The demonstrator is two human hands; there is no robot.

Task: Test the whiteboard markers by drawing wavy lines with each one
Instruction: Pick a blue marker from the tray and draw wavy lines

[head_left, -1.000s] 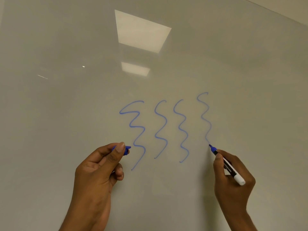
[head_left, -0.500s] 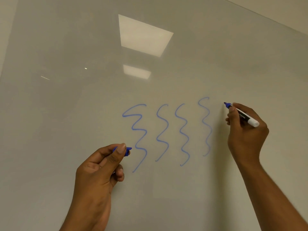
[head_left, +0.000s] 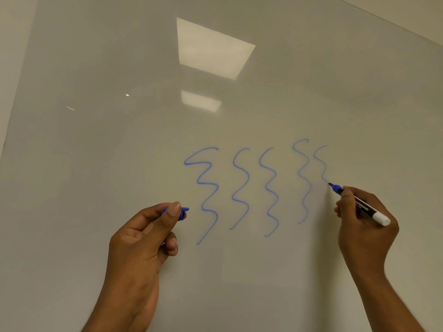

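The left hand is pinching the blue cap between thumb and forefinger, just beside the bottom of the leftmost wavy line. That cap is sitting loosely at the fingertips, so it could be slipping out and dropping; the knuckles are also hovering near wet ink and could be smearing that line.

The right hand is gripping the marker in a writing hold, its tip touching the board at the end of a fifth line, which is only partly drawn. This stroke and its neighbour are looking fainter than the three to the left, so the ink may be running thin, and the new line could be crowding into that neighbour.
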